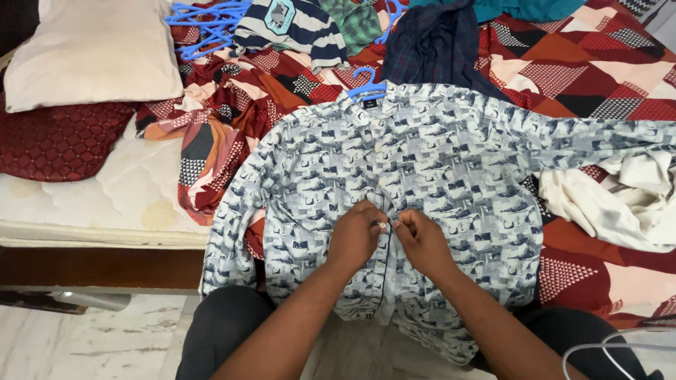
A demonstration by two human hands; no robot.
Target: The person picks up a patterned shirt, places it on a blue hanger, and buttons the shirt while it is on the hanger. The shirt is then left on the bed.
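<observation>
A light blue patterned shirt (436,162) lies front-up on the bed, on a blue plastic hanger (367,83) whose hook shows above the collar. My left hand (355,236) and my right hand (421,241) meet at the middle of the button placket. Both pinch the fabric edges there, around a small white button (384,225). The shirt's hem hangs over the bed's edge toward my lap.
A red, white and black patterned bedsheet (584,63) covers the bed. A pale pillow (95,49) lies at the far left, a white garment (620,197) at the right. More clothes and several blue hangers (208,24) lie at the back. A white cable (612,348) shows at lower right.
</observation>
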